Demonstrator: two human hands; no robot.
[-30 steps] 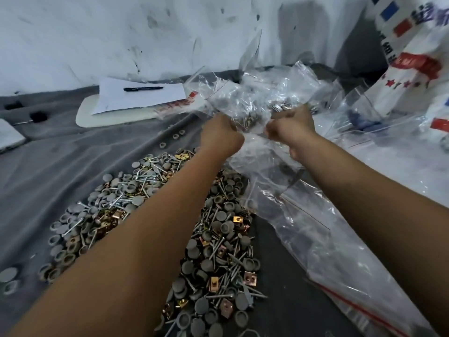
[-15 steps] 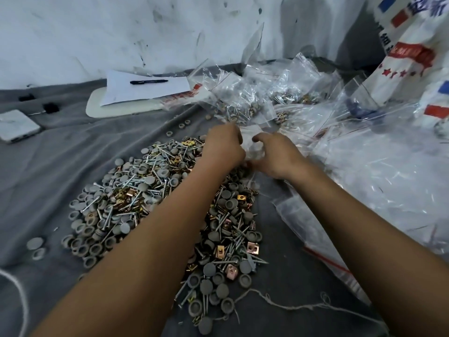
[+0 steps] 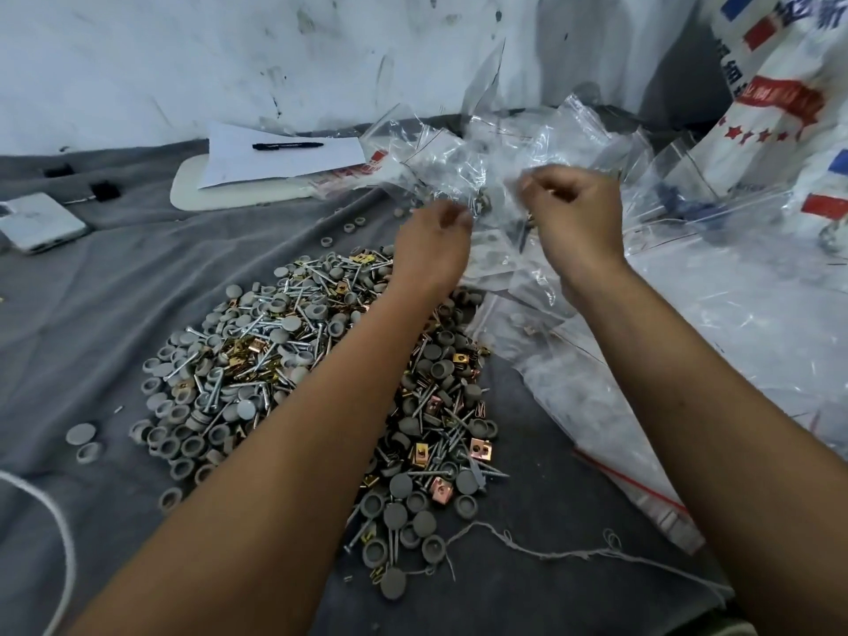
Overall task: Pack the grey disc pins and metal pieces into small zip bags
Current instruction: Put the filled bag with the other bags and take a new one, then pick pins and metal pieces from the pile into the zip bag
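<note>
A big loose pile of grey disc pins, screws and brass metal pieces (image 3: 275, 360) covers the grey cloth under my forearms. My left hand (image 3: 431, 250) and my right hand (image 3: 573, 218) are raised side by side above the pile's far edge. Both pinch the top of one small clear zip bag (image 3: 498, 208) stretched between them; a few pieces show dimly inside it. Behind the hands lies a heap of filled zip bags (image 3: 459, 158).
Empty clear bags with red zip strips (image 3: 642, 452) spread to the right, beside a printed woven sack (image 3: 789, 107). A paper sheet with a black pen (image 3: 287, 146) lies on a white board at the back. A white device (image 3: 39, 222) sits far left. White string (image 3: 550, 553) trails in front.
My hands dropped to the cloth near the pile's far edge half a second ago, and now both have lifted again with a small bag held between them.
</note>
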